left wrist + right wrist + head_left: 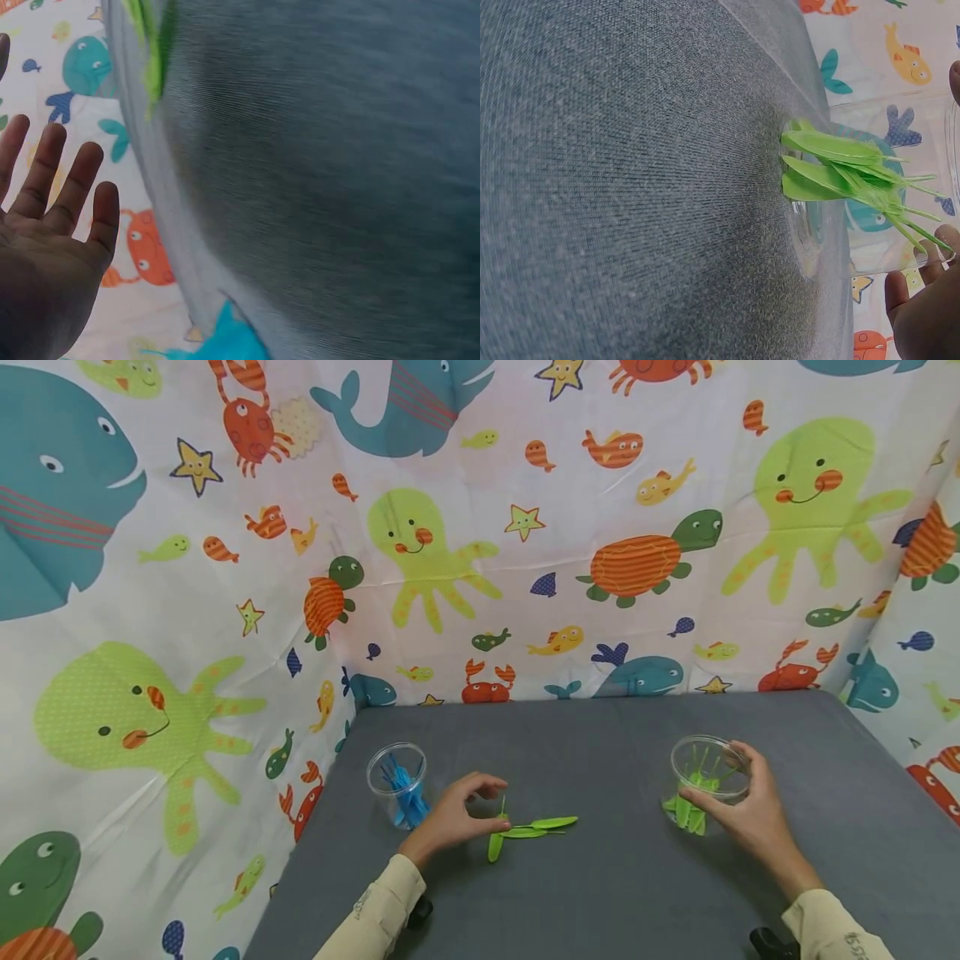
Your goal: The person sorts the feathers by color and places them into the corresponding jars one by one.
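My left hand (453,814) hovers low over the table beside several bright green feather-like pieces (534,832) with thin stems. Its thumb and forefinger are parted, and the thumb tip overlaps the nearest piece in the head view. The left wrist view shows the fingers of this hand spread. On the right, my right hand (757,818) holds a clear plastic cup (712,768) near its rim, thumb on one side and fingers on the other. Inside stand more green pieces (840,169), stems toward the mouth. The cup's base is close against the grey cloth.
A second clear cup (396,770) with blue feather-like pieces (407,797) stands left of my left hand. Grey cloth (585,902) covers the table. A white curtain (540,618) printed with sea animals hangs behind it and along both sides.
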